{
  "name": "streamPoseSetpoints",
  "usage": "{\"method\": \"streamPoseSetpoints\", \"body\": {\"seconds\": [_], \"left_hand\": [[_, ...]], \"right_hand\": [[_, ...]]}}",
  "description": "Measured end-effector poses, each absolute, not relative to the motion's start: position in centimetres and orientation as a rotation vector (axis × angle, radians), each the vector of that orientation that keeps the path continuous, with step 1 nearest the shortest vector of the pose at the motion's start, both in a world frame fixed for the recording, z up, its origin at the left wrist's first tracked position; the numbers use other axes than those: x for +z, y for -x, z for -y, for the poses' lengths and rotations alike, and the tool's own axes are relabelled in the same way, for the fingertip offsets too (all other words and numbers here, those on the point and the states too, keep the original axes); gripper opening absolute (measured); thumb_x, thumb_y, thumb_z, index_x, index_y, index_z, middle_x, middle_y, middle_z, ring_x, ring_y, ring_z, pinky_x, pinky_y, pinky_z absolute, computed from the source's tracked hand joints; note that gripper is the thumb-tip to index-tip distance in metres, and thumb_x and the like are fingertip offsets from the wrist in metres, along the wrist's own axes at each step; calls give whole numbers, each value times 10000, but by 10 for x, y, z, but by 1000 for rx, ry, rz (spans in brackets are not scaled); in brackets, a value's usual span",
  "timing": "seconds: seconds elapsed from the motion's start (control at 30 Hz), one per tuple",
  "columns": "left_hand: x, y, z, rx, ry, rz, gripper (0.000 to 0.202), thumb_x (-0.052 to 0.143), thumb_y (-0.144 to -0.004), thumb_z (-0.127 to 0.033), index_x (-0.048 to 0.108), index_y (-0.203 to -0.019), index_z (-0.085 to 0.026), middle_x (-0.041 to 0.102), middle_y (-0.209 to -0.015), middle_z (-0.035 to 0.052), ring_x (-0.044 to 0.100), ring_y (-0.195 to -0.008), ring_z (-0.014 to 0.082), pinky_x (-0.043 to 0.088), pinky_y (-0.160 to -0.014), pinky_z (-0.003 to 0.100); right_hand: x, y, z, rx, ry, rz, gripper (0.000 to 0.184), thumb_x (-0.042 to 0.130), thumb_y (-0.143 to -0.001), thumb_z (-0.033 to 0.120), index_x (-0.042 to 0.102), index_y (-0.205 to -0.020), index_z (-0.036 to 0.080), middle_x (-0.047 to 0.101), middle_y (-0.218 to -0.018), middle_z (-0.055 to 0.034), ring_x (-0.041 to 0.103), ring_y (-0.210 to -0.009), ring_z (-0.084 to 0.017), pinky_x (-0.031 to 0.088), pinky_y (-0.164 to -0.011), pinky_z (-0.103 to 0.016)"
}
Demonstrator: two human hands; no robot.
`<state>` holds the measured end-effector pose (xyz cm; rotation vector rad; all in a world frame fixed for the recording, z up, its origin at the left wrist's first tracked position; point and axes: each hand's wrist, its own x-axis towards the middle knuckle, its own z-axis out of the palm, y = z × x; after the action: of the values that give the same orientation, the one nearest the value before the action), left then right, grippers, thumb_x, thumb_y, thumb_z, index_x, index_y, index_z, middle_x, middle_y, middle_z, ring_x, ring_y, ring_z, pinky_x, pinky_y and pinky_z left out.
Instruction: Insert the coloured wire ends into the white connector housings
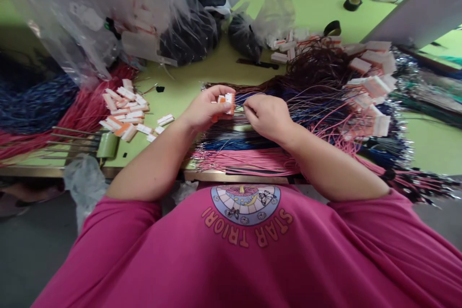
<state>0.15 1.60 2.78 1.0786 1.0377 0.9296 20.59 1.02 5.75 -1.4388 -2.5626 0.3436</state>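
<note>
In the head view, my left hand (205,108) is closed around a white and orange connector housing (227,101). Just to its right, my right hand (269,115) pinches a thin wire (240,107) whose end points at the housing. The wire is fine, and I cannot make out whether its tip is inside the housing. Beneath both hands lie bundles of cut wires, with blue wires (231,142) in the middle and pink wires (249,161) along the table's front edge. Loose connector housings (126,110) are heaped to the left of my left hand.
Wired connectors (375,86) pile up at the right. Plastic bags with dark contents (191,33) stand at the back. A green cylinder with metal rods (107,145) sits at the front left, near red wires (86,110). A tape roll (352,3) lies far right.
</note>
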Motion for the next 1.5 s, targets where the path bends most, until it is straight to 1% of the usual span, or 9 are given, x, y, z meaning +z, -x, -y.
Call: {"method": "streamPoseSetpoints", "body": {"seconds": [0.13,0.27,0.37,0.47,0.7,0.93,1.13,1.3,1.5], "left_hand": [[27,-2,-15,941,-1202,-1109,413,765,-685,-203,625,-1073,-230,630,-831,-10,601,-704,121,552,-692,286],[24,-2,-14,955,-1296,-1128,433,789,-674,-199,649,-1083,-229,641,-829,-8,615,-725,132,532,-701,283],[22,-2,-14,955,-1265,-1109,439,807,-662,-196,659,-1075,-223,655,-812,-13,624,-703,131,541,-693,285],[21,-3,-13,960,-1225,-1107,435,826,-656,-191,666,-1059,-224,669,-807,-18,633,-689,131,565,-694,294],[22,-2,-12,919,-1217,-1136,391,805,-706,-199,666,-1071,-219,665,-815,1,677,-728,159,601,-693,333],[26,-2,-10,904,-1142,-1116,393,817,-685,-179,674,-1051,-191,681,-779,-9,673,-667,143,606,-650,318],[27,-6,-7,850,-1117,-1115,415,836,-641,-159,667,-1018,-190,705,-769,-18,680,-659,145,609,-658,316],[29,-3,-10,890,-1230,-1135,380,796,-695,-147,671,-1052,-187,691,-814,2,684,-712,154,610,-698,336],[30,2,-19,993,-1161,-1214,351,736,-753,-112,660,-1089,-177,651,-841,5,643,-724,125,603,-717,317]], "right_hand": [[55,-205,-19,719,1387,2461,290,474,-935,218,739,-842,147,739,-852,-78,579,-761,-174,364,-720,-304],[52,-206,-25,1214,1298,2067,193,501,-809,180,656,-695,163,543,-615,29,436,-610,-108,338,-629,-261],[52,-205,-26,1358,1299,1895,160,519,-772,192,645,-676,168,453,-567,57,370,-578,-97,303,-595,-262],[49,-203,-24,1380,1264,1853,136,536,-752,197,624,-652,171,481,-590,52,398,-609,-97,328,-623,-259],[38,-200,-21,1223,1223,1951,156,519,-801,203,603,-672,176,549,-663,19,460,-674,-119,365,-695,-271],[45,-198,-8,696,1353,2330,276,467,-940,206,695,-789,163,673,-780,-53,491,-732,-157,322,-724,-303],[37,-194,-12,810,1316,2331,271,481,-967,211,718,-848,155,696,-823,-34,505,-734,-144,334,-728,-278],[48,-197,-18,811,1290,2425,266,487,-1009,208,731,-929,138,718,-893,-52,540,-771,-151,353,-751,-281],[86,-223,30,143,1357,2792,349,380,-1058,172,716,-1137,115,732,-1065,-156,621,-911,-231,354,-738,-332]]}}
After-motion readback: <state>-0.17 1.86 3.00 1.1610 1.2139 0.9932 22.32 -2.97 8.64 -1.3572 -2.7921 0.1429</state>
